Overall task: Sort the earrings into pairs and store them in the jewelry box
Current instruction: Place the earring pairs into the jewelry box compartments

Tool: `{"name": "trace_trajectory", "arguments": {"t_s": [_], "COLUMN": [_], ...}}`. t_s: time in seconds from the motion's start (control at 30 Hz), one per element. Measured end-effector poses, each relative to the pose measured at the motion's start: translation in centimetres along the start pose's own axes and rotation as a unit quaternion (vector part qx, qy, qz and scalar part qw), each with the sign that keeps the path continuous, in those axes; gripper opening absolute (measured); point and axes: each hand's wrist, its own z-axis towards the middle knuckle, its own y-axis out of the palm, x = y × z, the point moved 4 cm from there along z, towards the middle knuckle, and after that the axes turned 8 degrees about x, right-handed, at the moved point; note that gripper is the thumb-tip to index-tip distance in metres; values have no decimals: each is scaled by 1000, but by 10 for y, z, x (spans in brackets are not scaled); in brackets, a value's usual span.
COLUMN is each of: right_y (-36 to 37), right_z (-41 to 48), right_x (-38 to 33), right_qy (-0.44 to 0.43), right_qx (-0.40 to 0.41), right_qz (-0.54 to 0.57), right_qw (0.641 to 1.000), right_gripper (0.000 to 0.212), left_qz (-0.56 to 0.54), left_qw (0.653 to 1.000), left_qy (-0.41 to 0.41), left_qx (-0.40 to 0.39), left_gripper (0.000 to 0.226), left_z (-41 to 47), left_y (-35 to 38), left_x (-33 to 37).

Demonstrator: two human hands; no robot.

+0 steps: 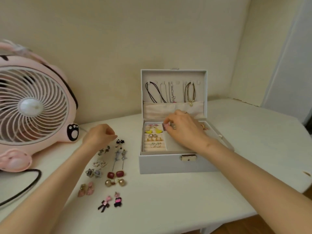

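Observation:
A grey jewelry box (168, 163) stands open on the white table, its left slots holding several earring pairs, among them yellow ones (153, 131). My right hand (184, 129) reaches into the box and pinches a small pink earring (166, 124) at the top of the middle compartment. My left hand (99, 135) hovers over the table left of the box, fingers curled; whether it holds anything is unclear. Below it lie several paired earrings: black ones (120, 142), red square ones (116, 174), gold balls (115, 182), pink ones (86, 189).
A pink desk fan (32, 107) stands at the left with a black cord (25, 186) trailing on the table. Necklaces (170, 92) hang in the box lid. The table's front edge (194, 227) runs along the bottom right; walls close in behind.

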Motion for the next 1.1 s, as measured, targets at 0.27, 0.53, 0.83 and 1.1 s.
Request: {"name": "trace_trajectory", "arguments": {"t_s": [0.27, 0.53, 0.83, 1.1], "right_y": [-8, -25, -20, -22], "right_z": [-13, -29, -26, -21], "right_x": [49, 94, 96, 105], "right_qy": [74, 94, 125, 223], "right_qx": [-20, -10, -47, -12], "right_qz": [-51, -133, -98, 24], "right_qw": [996, 987, 986, 974], "right_gripper": [17, 16, 25, 34], "left_qz": [-3, -69, -68, -170], "left_qw": [999, 955, 886, 934], "left_qy": [27, 209, 458, 313], "left_qx": [23, 198, 4, -18], "left_gripper": [16, 11, 53, 97], "left_z": [3, -38, -91, -91], "left_y": [-4, -17, 2, 30], "left_x": [1, 50, 106, 92]}}
